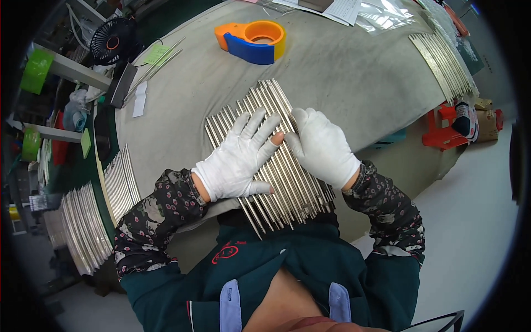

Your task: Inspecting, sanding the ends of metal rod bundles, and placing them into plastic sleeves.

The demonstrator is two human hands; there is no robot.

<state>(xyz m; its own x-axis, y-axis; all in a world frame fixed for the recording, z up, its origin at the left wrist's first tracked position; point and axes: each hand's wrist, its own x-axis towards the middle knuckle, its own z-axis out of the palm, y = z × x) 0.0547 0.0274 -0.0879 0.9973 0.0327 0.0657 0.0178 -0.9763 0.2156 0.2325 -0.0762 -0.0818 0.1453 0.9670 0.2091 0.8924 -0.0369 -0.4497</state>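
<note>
A row of thin silvery metal rods lies side by side in front of me, their near ends reaching past the table edge to my body. Flat across the left and middle of the row rests my left hand, in a white glove with fingers spread; bare skin shows at two fingertips. My right hand, also gloved in white, is closed at the row's right side. Its thumb and curled forefinger press against the outermost metal rod; the other fingers are folded and partly hidden.
An orange and blue tape dispenser stands beyond the rods on the grey-covered table. More rods lie at the far right and left edge. A black fan is at upper left. Red stools stand right, beyond the table.
</note>
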